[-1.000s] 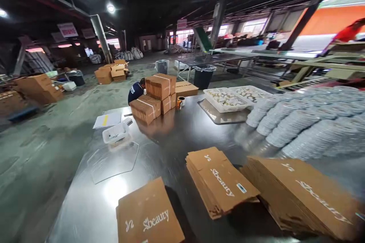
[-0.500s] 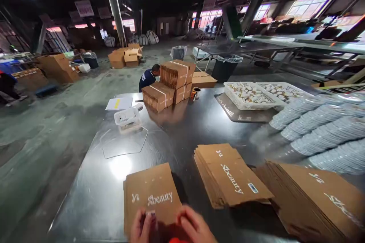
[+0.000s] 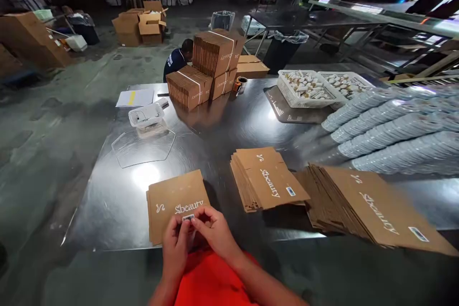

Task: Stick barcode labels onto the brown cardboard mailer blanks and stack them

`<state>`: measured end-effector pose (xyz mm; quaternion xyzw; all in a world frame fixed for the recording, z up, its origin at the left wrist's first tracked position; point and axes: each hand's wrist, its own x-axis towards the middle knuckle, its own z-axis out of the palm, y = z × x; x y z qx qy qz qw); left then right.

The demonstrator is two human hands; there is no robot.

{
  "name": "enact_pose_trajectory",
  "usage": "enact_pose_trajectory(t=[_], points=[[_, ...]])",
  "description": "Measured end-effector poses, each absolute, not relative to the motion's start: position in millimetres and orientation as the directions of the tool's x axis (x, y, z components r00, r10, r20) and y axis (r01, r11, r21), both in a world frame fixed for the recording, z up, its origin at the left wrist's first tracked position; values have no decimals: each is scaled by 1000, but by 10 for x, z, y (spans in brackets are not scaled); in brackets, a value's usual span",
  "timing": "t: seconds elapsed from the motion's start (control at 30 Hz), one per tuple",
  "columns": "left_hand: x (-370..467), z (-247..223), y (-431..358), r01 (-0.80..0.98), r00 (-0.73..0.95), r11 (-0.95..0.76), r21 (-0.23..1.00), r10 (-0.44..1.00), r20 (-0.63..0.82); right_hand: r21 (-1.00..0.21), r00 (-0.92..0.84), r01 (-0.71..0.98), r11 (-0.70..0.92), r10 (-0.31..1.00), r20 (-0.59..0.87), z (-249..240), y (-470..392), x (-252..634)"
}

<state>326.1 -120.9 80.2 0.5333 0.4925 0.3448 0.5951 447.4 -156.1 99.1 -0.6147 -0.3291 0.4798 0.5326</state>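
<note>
Between my two hands is a small white barcode label (image 3: 188,218), held by its ends just over the near edge of a flat cardboard stack. My left hand (image 3: 175,241) pinches the label's left side, and my right hand (image 3: 211,228) has thumb and finger at its right end. The flattened cardboard box (image 3: 179,191) on top of this stack carries white "beauty" lettering, partly covered by my fingers. To the right lies a second stack of flat boxes (image 3: 265,177) with a label on its top one. Farther right, a leaning stack (image 3: 373,205) also shows a label on top.
Strapped carton bundles (image 3: 215,52) stand at the table's far edge, with a person (image 3: 177,59) behind them. A small plastic basket (image 3: 146,115) sits at left. White baskets of small items (image 3: 304,90) and rows of nested grey-white pieces (image 3: 401,141) occupy the right.
My right hand has come in from the right to meet the label, which my left hand was holding alone. The view has tilted downward, showing more of my arms.
</note>
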Motion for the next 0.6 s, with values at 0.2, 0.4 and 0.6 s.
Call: enact_pose_trajectory(t=[0.2,0.4,0.6], points=[[3225,728,-1182,177,268,193,965,934,-236,-942,312,-198,-269,894,-321,852,-1496,4434],[3186,632,-1163,201,272,206,958,927,-257,-908,327,-295,-298,861,-389,773,-1455,4404],[3211,631,-1137,202,286,195,960,925,-249,-877,298,-355,-324,850,-434,707,-1446,4418]])
